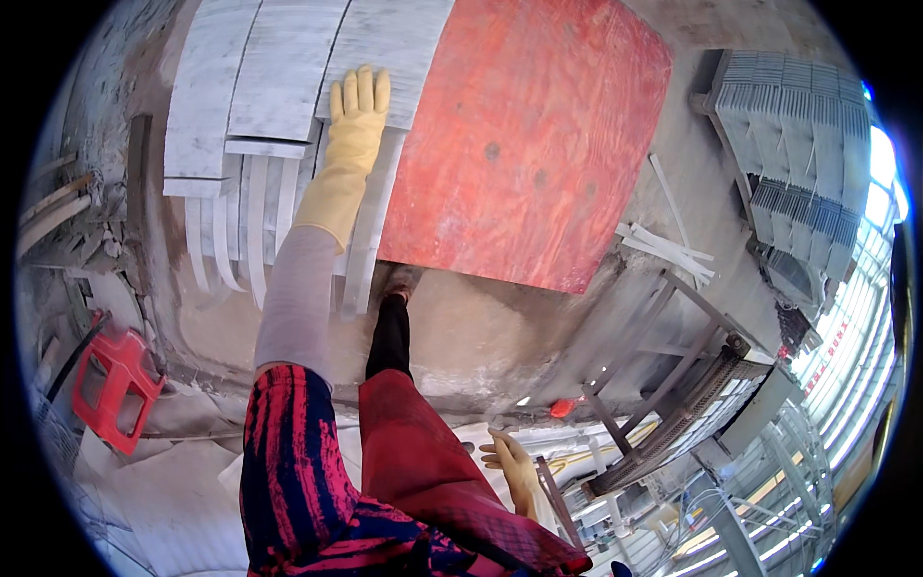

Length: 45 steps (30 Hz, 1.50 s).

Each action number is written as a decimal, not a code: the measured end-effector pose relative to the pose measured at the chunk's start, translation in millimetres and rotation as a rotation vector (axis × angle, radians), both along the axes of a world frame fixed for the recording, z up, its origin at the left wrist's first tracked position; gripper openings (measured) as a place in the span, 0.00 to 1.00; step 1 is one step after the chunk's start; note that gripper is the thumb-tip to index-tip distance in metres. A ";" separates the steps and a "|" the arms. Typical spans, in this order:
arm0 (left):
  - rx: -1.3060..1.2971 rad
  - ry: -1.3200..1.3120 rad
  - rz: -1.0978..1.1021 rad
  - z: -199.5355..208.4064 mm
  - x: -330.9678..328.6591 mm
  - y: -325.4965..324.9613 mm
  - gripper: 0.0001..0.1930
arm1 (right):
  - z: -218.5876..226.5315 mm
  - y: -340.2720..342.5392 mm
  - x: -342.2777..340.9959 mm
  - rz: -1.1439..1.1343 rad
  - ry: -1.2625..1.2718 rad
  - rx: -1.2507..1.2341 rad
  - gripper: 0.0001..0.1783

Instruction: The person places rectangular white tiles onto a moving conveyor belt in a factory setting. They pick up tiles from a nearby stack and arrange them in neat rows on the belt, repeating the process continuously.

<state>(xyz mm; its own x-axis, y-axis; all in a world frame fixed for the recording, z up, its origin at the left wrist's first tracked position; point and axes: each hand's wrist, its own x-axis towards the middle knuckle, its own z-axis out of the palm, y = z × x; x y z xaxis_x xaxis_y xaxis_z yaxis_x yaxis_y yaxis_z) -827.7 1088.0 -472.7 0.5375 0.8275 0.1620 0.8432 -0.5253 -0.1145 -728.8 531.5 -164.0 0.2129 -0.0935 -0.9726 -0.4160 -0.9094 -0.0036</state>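
My left hand (356,130), in a yellow rubber glove, lies flat with its fingers stretched on the near end of a grey plank-like panel (380,58). This panel is the rightmost of three laid side by side, touching the edge of a large red board (529,144). Pale strips (258,221) stick out from under the panels toward me. My right hand (514,466), also in a yellow glove, hangs low at my right side beside the red apron (423,442). Its fingers are apart and nothing shows in them.
A red plastic stool (117,389) stands at the left. Stacked grey panels (793,125) rise at the far right, with loose white strips (668,252) on the floor between them and the red board. A metal frame (663,413) stands at the lower right.
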 end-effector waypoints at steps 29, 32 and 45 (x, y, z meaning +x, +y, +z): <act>-0.430 0.409 -0.433 43.9 -2.8 37.8 0.58 | -44.2 2.8 -6.0 -0.023 0.066 0.038 0.27; -0.441 0.419 -0.366 43.2 5.5 28.3 0.58 | -43.6 4.3 -2.3 -0.014 0.093 0.029 0.26; -0.451 0.343 -0.328 54.4 6.9 17.3 0.58 | -48.5 4.5 2.2 -0.048 0.055 0.078 0.25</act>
<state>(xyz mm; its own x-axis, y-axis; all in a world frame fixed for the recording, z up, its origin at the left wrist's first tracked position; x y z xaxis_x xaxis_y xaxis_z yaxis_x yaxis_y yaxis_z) -820.8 1105.3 -418.3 0.7329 0.5588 -0.3881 0.5861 -0.8082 -0.0569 -726.6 536.0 -212.5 0.1565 -0.0257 -0.9873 -0.4607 -0.8861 -0.0500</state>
